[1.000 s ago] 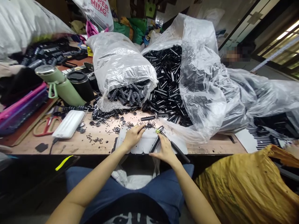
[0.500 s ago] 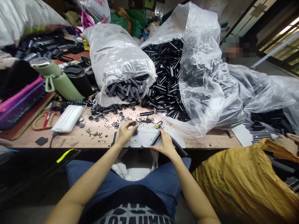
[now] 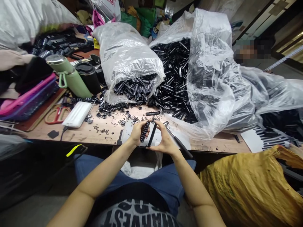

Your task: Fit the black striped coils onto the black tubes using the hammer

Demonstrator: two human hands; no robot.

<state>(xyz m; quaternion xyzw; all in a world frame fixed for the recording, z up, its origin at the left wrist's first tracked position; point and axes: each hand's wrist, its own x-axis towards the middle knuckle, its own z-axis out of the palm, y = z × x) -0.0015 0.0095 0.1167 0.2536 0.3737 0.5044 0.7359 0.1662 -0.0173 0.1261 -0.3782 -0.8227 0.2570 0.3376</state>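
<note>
Cluttered with small black parts, the brown wooden surface point(image 3: 104, 134) is seen from above, with 2 large clear plastic bags lying on it: one point(image 3: 125, 56) spilling ribbed black-and-white grips, the other point(image 3: 208, 72) filled with smooth black tubes point(image 3: 172, 72). At the near edge, above a pale flat sheet point(image 3: 129, 130), both hands are held together. A ribbed black-and-white cylindrical grip point(image 3: 144, 131) is gripped by the closed fingers of the left hand point(image 3: 134, 134), held upright and slightly tilted. Just beside it, touching or nearly so, a smooth black tube point(image 3: 152, 135) is pinched by the fingers of the right hand point(image 3: 164, 140). A long black tool with a metal tip point(image 3: 176, 140) lies on the surface just right of the hands. Farther left are seen a white power bank point(image 3: 77, 114), red-handled scissors point(image 3: 55, 114), a green insulated bottle point(image 3: 67, 77) and a black lidded cup point(image 3: 88, 77). Yellow cloth point(image 3: 248, 186) is seen at lower right.
</note>
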